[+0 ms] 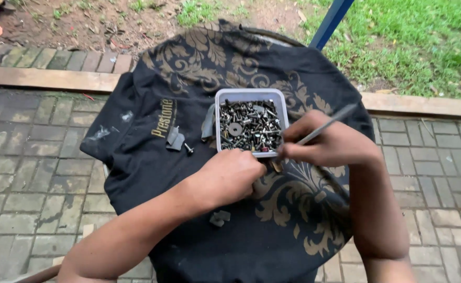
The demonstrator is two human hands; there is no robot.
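left hand (230, 175) fingers curled under, hiding contents

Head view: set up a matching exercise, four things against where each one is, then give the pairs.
Things:
1. white tub of screws
2. thin metal rod
3. blue pole
4. small bolt

Places:
A. loose on the black cloth, left of the tub
B. in the right hand
C. top of the picture, beside the grass
D. middle of the cloth, just beyond the left hand

Pairs: 1-D, 2-B, 3-C, 4-A
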